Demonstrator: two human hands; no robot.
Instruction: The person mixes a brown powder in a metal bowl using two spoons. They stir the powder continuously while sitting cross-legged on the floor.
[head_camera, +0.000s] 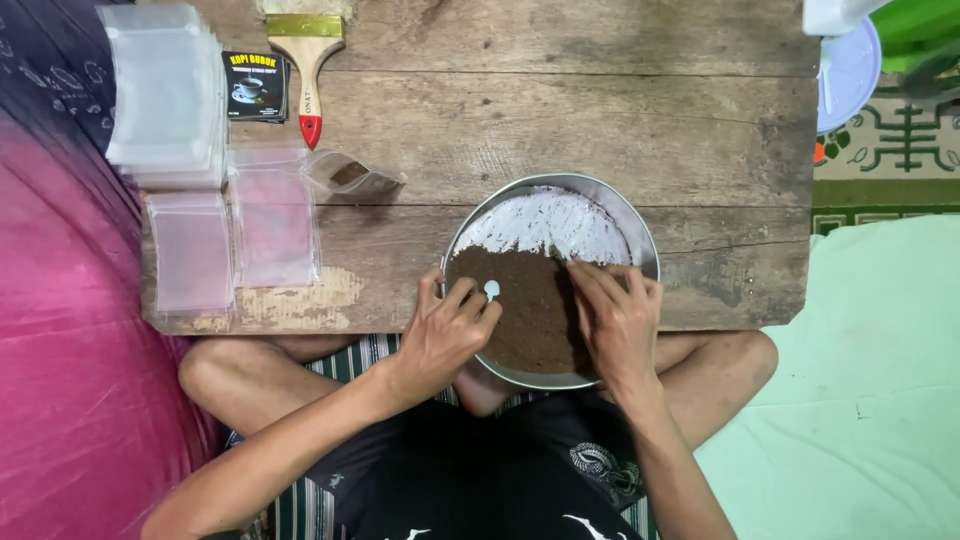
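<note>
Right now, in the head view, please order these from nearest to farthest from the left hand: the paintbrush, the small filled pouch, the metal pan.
From the left hand:
1. Metal pan: its fingers rest at the pan's left rim.
2. Small filled pouch: up-left on the table.
3. Paintbrush: at the table's far edge.

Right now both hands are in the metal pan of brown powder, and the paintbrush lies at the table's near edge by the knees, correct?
Not quite. Both the left hand and right hand are in the metal pan of brown powder, but the paintbrush lies at the table's far edge, beyond the clear bags, as the head view shows.
</note>
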